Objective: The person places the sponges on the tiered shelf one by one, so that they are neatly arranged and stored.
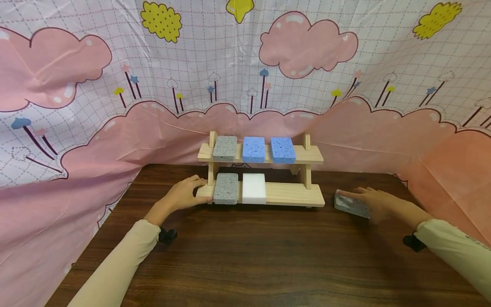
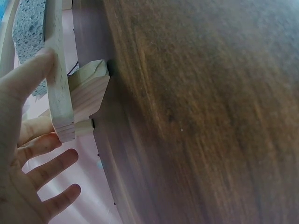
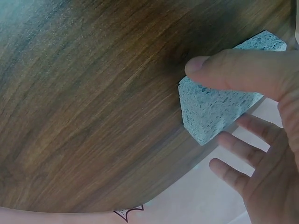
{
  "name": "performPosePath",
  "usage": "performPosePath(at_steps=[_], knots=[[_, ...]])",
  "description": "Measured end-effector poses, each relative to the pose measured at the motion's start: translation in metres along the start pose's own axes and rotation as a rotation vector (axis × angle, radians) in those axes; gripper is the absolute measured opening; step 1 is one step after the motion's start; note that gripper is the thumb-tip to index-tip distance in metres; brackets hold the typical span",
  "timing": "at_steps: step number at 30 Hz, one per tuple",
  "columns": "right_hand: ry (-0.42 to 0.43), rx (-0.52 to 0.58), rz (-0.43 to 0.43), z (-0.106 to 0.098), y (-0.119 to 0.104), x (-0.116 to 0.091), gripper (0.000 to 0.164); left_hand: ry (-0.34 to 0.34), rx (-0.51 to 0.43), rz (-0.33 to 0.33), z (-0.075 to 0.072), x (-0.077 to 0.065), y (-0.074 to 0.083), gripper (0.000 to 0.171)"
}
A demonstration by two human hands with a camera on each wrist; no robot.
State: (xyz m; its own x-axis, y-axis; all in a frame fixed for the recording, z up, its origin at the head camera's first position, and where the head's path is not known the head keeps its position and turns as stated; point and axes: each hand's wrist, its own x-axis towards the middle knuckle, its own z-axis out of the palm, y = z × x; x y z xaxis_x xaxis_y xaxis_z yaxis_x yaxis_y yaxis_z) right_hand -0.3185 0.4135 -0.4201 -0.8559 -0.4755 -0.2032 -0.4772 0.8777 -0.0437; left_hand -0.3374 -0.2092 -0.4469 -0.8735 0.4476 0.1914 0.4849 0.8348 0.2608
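Note:
A two-tier wooden rack (image 1: 295, 194) stands on the table. My left hand (image 1: 186, 194) pinches the left end of its lower board (image 2: 58, 88), thumb along the front edge and the other fingers spread behind. At the right, my right hand (image 1: 374, 202) holds a grey sponge (image 1: 350, 205) between thumb and fingers, close over the table; the right wrist view shows the sponge (image 3: 215, 105) tilted, partly covered by the thumb. Another grey sponge (image 1: 226, 188) and a white sponge (image 1: 254, 188) sit on the lower board. Up on the top board are a grey sponge (image 1: 225, 148) and two blue sponges (image 1: 254, 149).
The dark wooden table (image 1: 245, 260) spreads out in front of the rack. Behind it hangs a pink and white patterned cloth (image 1: 215, 51), which also runs along the left and right sides.

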Motion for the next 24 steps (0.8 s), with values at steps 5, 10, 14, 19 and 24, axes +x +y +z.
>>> performPosePath(at_steps=[5,10,14,19,24], knots=[[-0.001,0.003,-0.015,0.001,0.0006,0.0009,0.12,0.008,-0.004,0.008,-0.0012,-0.0005,0.0013,0.065],[-0.015,0.02,-0.008,0.0014,-0.0002,0.0012,0.119,0.004,-0.009,0.001,-0.001,-0.0006,0.0013,0.065],[-0.014,0.027,-0.01,0.003,0.0015,0.0008,0.118,0.012,-0.005,0.007,0.0001,-0.0007,0.0007,0.063],[-0.015,0.05,-0.019,0.0021,0.0,-0.0007,0.116,0.026,0.007,0.026,-0.0005,-0.0007,0.001,0.061],[-0.03,0.11,-0.017,-0.0009,-0.0047,-0.0008,0.116,0.03,0.005,0.017,-0.0005,-0.0006,0.0003,0.063]])
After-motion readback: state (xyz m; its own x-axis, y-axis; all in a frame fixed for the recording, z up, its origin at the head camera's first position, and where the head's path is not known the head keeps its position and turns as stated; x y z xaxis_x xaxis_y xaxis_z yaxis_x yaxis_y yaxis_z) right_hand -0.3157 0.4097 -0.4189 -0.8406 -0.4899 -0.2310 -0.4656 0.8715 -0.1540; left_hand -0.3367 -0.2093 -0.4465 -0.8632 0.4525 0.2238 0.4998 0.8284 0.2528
